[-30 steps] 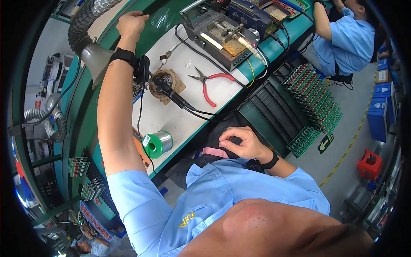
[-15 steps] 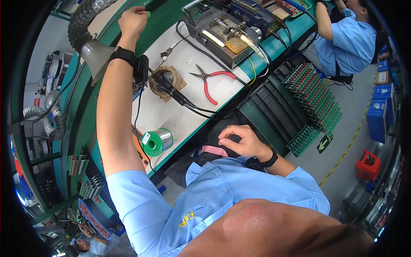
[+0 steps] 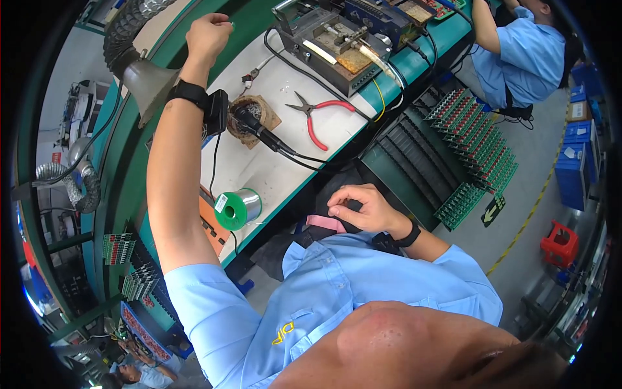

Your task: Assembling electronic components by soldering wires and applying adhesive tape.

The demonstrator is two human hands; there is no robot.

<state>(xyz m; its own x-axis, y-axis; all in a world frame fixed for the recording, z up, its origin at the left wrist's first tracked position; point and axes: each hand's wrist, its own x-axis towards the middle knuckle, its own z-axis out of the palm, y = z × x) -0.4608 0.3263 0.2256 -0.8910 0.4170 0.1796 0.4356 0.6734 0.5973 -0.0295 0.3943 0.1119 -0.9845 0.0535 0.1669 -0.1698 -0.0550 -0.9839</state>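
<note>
Left hand [image 3: 208, 39]: raised at the end of an outstretched arm, fingers bent inward, over a dark green trough [image 3: 258, 14]. A small pale bit [image 3: 232, 24] shows at the fingertips; too small to identify, and whether it is gripped cannot be told.

Right hand [image 3: 366, 209]: held in front of the torso, fingers curled in a loose ring, thumb close to the forefinger; whether anything is pinched cannot be told. Nearest item: a pink strip [image 3: 326, 223], just below it.

Surface [image 3: 275, 178], pale with green edging, carrying:
- Pliers, red-handled [image 3: 308, 109], one pair, jaws spread.
- Spool of silvery wire [image 3: 233, 211], green-flanged, lying on its side near the edge.
- Bowl, brown [image 3: 243, 137], with a black-handled tool [image 3: 262, 135] resting in it.
- Metal-cased apparatus [image 3: 337, 55], at the far end.

Beside the surface: dark green rack [image 3: 402, 175], with rows of green circuit boards [image 3: 476, 146] next to it.

Background: co-worker in light blue [image 3: 528, 55]; red stool [image 3: 560, 243] on the floor.
</note>
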